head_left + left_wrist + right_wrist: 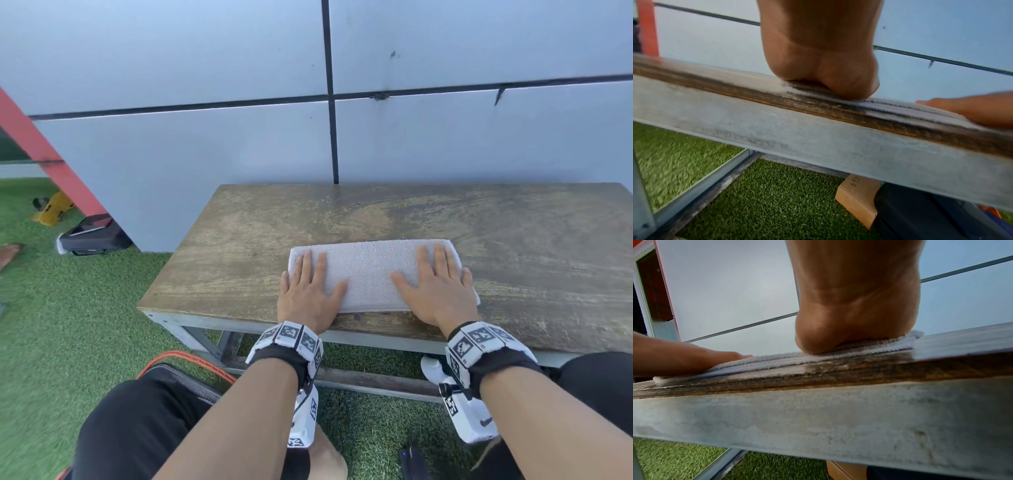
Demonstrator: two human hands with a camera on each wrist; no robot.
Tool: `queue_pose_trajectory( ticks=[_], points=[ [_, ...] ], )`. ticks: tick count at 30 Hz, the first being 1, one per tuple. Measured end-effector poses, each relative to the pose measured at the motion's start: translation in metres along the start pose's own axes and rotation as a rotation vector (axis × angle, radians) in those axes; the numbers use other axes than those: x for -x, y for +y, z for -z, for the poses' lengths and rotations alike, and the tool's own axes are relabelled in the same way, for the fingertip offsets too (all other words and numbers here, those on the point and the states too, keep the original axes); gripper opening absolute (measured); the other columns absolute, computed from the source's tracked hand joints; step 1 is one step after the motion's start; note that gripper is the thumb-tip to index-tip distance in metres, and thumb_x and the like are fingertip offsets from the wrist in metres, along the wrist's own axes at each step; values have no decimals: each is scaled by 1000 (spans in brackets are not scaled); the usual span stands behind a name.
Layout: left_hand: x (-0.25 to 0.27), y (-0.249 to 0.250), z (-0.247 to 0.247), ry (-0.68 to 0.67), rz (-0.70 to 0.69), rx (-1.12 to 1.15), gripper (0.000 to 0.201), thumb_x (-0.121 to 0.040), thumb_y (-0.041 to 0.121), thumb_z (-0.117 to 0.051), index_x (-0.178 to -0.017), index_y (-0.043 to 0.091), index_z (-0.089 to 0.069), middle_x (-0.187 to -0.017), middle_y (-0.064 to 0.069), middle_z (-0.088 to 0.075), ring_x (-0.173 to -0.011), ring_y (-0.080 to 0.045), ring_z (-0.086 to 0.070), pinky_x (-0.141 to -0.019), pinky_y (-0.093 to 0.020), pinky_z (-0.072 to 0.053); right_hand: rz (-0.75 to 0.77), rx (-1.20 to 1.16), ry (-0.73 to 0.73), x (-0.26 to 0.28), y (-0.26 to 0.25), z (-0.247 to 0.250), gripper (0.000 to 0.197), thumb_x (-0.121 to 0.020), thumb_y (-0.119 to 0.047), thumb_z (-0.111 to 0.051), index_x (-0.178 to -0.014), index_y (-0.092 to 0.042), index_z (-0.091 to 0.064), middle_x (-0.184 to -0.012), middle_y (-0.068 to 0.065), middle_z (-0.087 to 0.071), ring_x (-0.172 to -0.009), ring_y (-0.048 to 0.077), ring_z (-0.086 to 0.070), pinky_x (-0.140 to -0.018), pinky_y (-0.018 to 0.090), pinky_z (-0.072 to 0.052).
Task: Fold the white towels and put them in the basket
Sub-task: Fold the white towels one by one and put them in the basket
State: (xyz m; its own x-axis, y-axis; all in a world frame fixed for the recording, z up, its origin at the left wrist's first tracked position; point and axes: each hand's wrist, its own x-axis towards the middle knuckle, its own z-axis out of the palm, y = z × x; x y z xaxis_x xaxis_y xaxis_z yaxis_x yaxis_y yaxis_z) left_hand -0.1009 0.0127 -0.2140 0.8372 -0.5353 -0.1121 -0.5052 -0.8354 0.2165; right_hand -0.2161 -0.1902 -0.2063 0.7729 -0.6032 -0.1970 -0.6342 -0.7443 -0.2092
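Note:
A white towel (370, 270), folded into a long flat rectangle, lies near the front edge of the wooden table (513, 246). My left hand (308, 291) presses flat on its left end with fingers spread. My right hand (435, 287) presses flat on its right end the same way. The left wrist view shows the heel of my left hand (824, 71) on the towel's layered edge (890, 107). In the right wrist view the heel of my right hand (855, 324) bears on the towel (777, 360). No basket is clearly in view.
The table stands against a grey panelled wall (205, 137) on green artificial turf (68, 308). A black case with orange trim (185, 373) sits by my left knee. A cardboard box (857, 199) lies under the table. A dark bag (92, 236) lies on the turf at left.

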Motion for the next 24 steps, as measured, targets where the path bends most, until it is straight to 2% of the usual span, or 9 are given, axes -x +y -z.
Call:
queue_pose_trajectory(
  ticks=[2,4,7,10,14,16,18,21,24],
  points=[
    [0,3,0,-14,29,-3,78,-96,70,-14,-159,29,9,-166,2,15,-152,-16,16,-124,-43,8,-17,-21,-70,-1,-6,11,86,-91,-76,-16,-158,-26,5,-165,5,17,-152,20,15,-122,51,1],
    [-1,6,0,-19,55,-6,79,-96,70,-14,-159,28,9,-166,1,16,-153,-16,16,-124,-44,8,15,15,-16,2,-15,25,75,-95,-62,-28,-154,-18,-21,-164,15,-11,-151,29,-7,-119,52,-12],
    [1,9,-2,-23,73,-10,80,-95,70,-15,-159,28,8,-166,0,16,-153,-17,16,-124,-45,9,157,65,190,15,-33,39,34,-94,-37,-40,-105,-10,-57,-109,12,-60,-107,33,-54,-86,41,-46],
    [4,14,-1,-15,114,19,80,-96,69,-15,-159,26,9,-166,-3,15,-153,-19,16,-124,-48,8,198,-3,44,29,-46,31,28,-94,-35,-43,-82,-12,-55,-75,4,-58,-67,24,-57,-55,31,-40],
    [20,35,4,-29,212,-47,84,-97,68,-12,-159,14,3,-166,-16,1,-153,-31,2,-122,-51,-2,262,-82,120,31,-40,18,20,-95,-31,-44,-86,-14,-48,-87,6,-55,-74,23,-53,-60,34,-42],
    [33,51,13,-1,212,-165,85,-97,67,-15,-154,5,-23,-154,-23,-28,-143,-37,-24,-116,-52,-16,290,-116,164,27,-32,15,16,-97,-27,-42,-95,-13,-49,-99,7,-52,-86,24,-51,-69,38,-47],
    [39,60,22,128,140,-137,59,-100,53,-29,-126,7,-54,-126,-16,-52,-121,-34,-47,-105,-48,-31,302,-154,155,22,-24,15,20,-97,-20,-44,-113,-11,-51,-114,8,-50,-98,26,-52,-78,42,-50],
    [39,51,27,204,15,138,18,-94,19,-47,-107,13,-58,-112,-7,-48,-105,-28,-52,-94,-42,-45,289,-205,46,19,-14,18,52,-93,-8,-53,-143,-16,-40,-141,9,-44,-119,29,-51,-93,42,-47],
    [40,26,20,114,-96,132,60,-80,-2,-52,-132,28,-47,-123,-5,-39,-115,-25,-41,-100,-41,-42,310,-198,-48,22,-8,19,69,-92,-5,-59,-151,-27,-31,-155,5,-28,-128,29,-47,-102,38,-42]
  ],
)
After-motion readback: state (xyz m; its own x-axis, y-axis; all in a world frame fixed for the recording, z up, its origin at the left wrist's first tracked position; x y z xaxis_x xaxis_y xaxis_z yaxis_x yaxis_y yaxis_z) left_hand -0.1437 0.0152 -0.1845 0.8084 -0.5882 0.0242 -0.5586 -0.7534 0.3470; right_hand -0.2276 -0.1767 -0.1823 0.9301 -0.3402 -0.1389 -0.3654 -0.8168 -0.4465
